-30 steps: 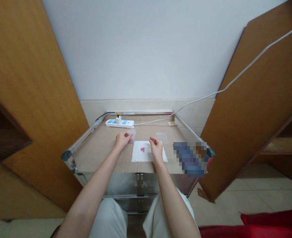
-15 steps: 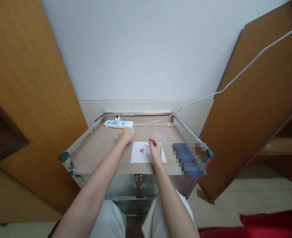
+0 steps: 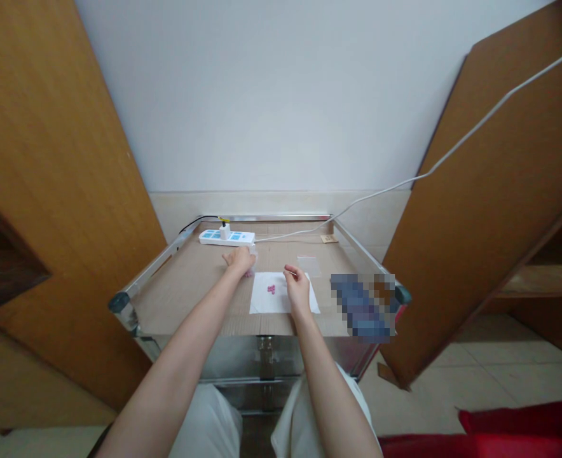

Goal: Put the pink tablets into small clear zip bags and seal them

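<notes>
My left hand [image 3: 238,259] is at a clear plastic bag [image 3: 254,256] near the power strip, its fingers closed on the bag's edge. Pink bead-like pieces [image 3: 248,274] show at the bag's lower end. To the right, my right hand [image 3: 298,291] hovers over the right part of a white paper sheet [image 3: 260,304]. Thumb and fingertips are pinched together there, around something thin and pale, too small to name. A small cluster of pink beads [image 3: 271,289] lies on the sheet, left of my right hand.
A white power strip [image 3: 227,238] with a plug sits at the back left, its white cable [image 3: 357,202] rising rightward. A flat clear bag [image 3: 308,265] lies behind the sheet. A blurred dark item [image 3: 360,305] is at right. Metal rails [image 3: 364,254] edge the cardboard-covered cart top.
The whole view has shifted slightly. My left hand has turned a little around the bag. My right hand keeps its pinch in nearly the same spot, and the beads on the sheet look unchanged.
</notes>
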